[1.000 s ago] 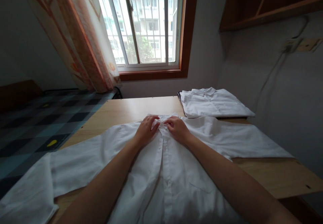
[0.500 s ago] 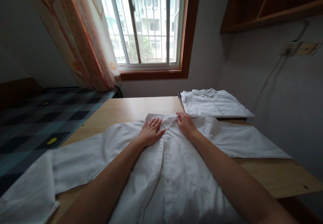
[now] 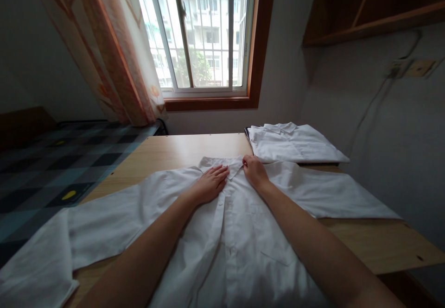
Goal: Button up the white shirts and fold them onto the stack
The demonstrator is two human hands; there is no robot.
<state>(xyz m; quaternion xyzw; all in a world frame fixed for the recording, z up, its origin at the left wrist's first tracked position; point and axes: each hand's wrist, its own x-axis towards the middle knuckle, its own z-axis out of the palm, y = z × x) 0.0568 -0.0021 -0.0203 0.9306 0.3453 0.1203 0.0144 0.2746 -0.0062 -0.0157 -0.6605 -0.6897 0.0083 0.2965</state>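
Note:
A white button-up shirt [image 3: 239, 234] lies front side up, its sleeves stretched out to both sides and its collar at the far end. My left hand [image 3: 210, 183] rests flat on the shirt just below the collar, fingers extended and close together. At the right side of the collar [image 3: 234, 166], my right hand [image 3: 255, 171] has its fingers curled in a pinch on the collar's edge. The left sleeve hangs over toward the bed side with its cuff end folded.
The shirt lies on a wooden table [image 3: 184, 146]. Folded white shirts [image 3: 295, 143] sit at its back right corner, with something dark beneath. To the left is a bed with a checked cover [image 3: 104, 146]. A window, curtain [image 3: 114, 67] and wall shelf [image 3: 375, 25] stand beyond.
My left hand has slid slightly to the right and its fingers have drawn together. My right hand's fingers have curled more tightly at the collar edge.

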